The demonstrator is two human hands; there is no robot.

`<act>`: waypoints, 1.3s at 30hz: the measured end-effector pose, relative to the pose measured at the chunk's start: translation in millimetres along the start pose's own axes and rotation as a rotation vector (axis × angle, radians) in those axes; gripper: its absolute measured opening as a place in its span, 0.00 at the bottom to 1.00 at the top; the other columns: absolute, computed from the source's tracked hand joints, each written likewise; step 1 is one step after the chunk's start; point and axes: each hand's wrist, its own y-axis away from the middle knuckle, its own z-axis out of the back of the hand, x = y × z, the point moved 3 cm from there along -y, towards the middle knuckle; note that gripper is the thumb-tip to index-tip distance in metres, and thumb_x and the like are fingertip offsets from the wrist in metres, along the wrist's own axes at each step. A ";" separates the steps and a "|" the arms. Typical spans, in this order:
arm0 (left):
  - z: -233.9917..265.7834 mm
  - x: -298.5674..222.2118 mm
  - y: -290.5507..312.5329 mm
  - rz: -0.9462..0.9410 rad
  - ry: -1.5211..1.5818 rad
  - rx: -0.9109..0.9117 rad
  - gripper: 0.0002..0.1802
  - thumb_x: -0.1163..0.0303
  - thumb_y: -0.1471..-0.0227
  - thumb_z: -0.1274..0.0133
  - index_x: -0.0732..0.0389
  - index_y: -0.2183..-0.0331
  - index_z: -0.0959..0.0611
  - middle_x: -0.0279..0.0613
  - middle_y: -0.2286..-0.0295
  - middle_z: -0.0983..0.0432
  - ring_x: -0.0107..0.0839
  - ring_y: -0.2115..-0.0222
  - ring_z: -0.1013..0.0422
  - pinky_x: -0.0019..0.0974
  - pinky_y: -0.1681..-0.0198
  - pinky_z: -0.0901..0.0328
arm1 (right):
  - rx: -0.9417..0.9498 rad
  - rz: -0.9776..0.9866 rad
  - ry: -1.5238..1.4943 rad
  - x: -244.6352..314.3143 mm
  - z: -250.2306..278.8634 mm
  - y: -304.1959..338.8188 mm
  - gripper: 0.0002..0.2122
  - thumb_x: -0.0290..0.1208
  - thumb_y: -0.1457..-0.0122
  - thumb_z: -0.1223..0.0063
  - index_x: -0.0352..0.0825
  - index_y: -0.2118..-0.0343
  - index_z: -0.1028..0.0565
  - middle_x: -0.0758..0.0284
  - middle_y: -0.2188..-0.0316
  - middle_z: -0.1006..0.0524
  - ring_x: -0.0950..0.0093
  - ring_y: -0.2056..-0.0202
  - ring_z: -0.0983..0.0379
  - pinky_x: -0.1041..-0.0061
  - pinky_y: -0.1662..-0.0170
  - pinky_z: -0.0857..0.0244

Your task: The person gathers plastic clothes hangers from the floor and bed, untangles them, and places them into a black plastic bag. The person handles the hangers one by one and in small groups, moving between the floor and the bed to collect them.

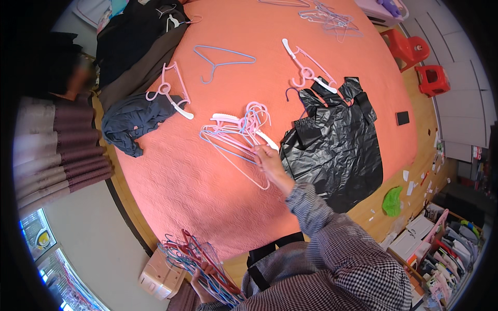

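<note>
My right hand [270,161] is closed on the lower edge of a pile of pink, white and blue clothes hangers [239,126] in the middle of the bed. Low on the left, my left hand [203,273] grips a thick bundle of red, blue and green hangers [181,252]; its fingers are partly covered by them. Beside my right hand lies a black plastic bag [337,150], spread flat, with a purple hanger hook at its top. A pink and white hanger [307,72] rests partly on the bag's handles.
The bed has a coral quilted cover [171,197]. A blue hanger [223,63], another pink hanger [164,88] and a wire hanger heap [329,19] lie on it. Dark clothes [136,116] cover its left edge. Red stools [433,80] and a green bag [392,201] stand to the right.
</note>
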 end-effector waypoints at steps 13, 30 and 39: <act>15.7 -7.7 -13.0 0.009 0.031 -0.055 0.15 0.66 0.54 0.50 0.64 0.68 0.34 0.35 0.76 0.40 0.24 0.75 0.39 0.26 0.67 0.38 | -0.081 -0.192 -0.948 -5.9 -92.3 52.6 0.08 0.28 0.37 0.64 0.30 0.66 0.34 0.52 0.51 0.33 0.61 0.47 0.37 0.61 0.42 0.45; -3.7 -4.3 -7.8 0.062 0.135 0.033 0.12 0.69 0.47 0.53 0.64 0.65 0.36 0.36 0.72 0.40 0.24 0.73 0.39 0.28 0.64 0.37 | -0.440 0.982 1.192 66.0 63.6 -45.6 0.09 0.35 0.52 0.46 0.34 0.72 0.28 0.62 0.73 0.26 0.67 0.71 0.29 0.69 0.70 0.37; -42.6 8.9 -12.6 0.114 -0.004 -0.021 0.13 0.68 0.47 0.53 0.66 0.64 0.35 0.36 0.72 0.38 0.24 0.73 0.38 0.27 0.65 0.37 | 0.322 0.557 2.088 14.5 237.0 31.5 0.03 0.30 0.53 0.53 0.40 0.76 0.27 0.70 0.77 0.27 0.70 0.68 0.29 0.70 0.66 0.36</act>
